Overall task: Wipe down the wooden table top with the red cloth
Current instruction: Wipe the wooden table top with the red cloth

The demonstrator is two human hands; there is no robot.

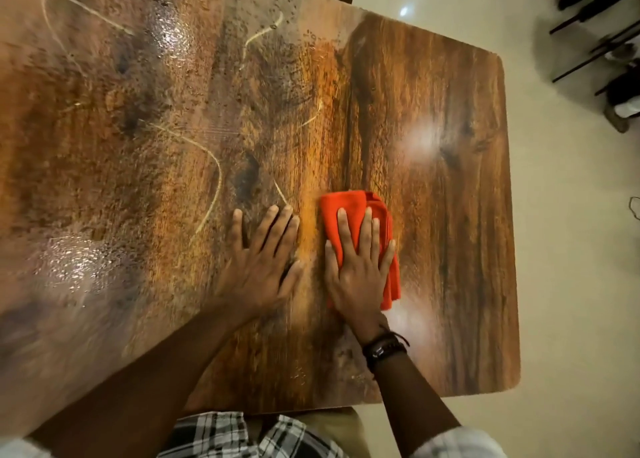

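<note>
The red cloth (360,236), soft, light and limp, likely slides best pressed under a flat palm. Folded and bright orange-red, it lies at centre right of the frame on the wooden table (450,180). The right hand (358,267) presses it, fingers spread. The left hand (263,260) rests open, flat, just beside it.

Right hand (360,267): flat on the red cloth (349,215), fingers spread.
Left hand (263,263): flat on the bench (450,215), beside the cloth.
Bench, left part: wet streaks.
</note>
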